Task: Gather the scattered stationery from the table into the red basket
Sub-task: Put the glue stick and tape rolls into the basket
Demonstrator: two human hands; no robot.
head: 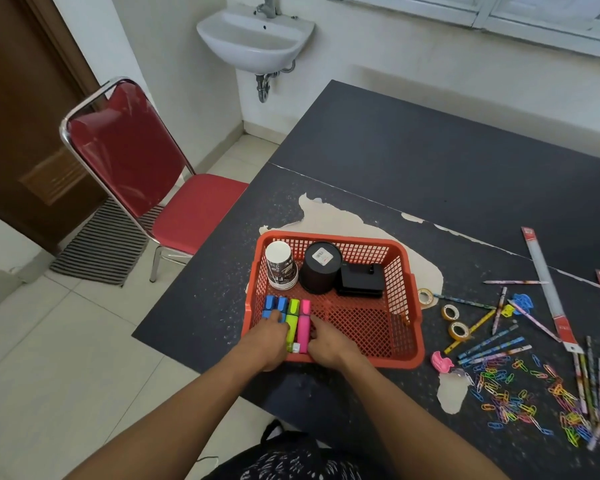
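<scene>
The red basket (410,327) stands on the dark table near its front left corner. Inside, at its front left, lie two blue highlighters (273,304), a green highlighter (293,318) and a pink highlighter (305,323), side by side. My left hand (269,337) rests its fingers on the blue ones. My right hand (326,342) touches the pink one's right side with its fingertips down in the basket. Right of the basket lie tape rolls (459,330), pencils (492,348), coloured paper clips (520,396) and long rulers (548,289).
The back of the basket holds a stack of paper cups (281,266), a black cylinder (321,268) and a black box (361,278). A pink item (440,362) and a blue item (522,302) lie among the pencils. A red chair (153,188) stands left of the table.
</scene>
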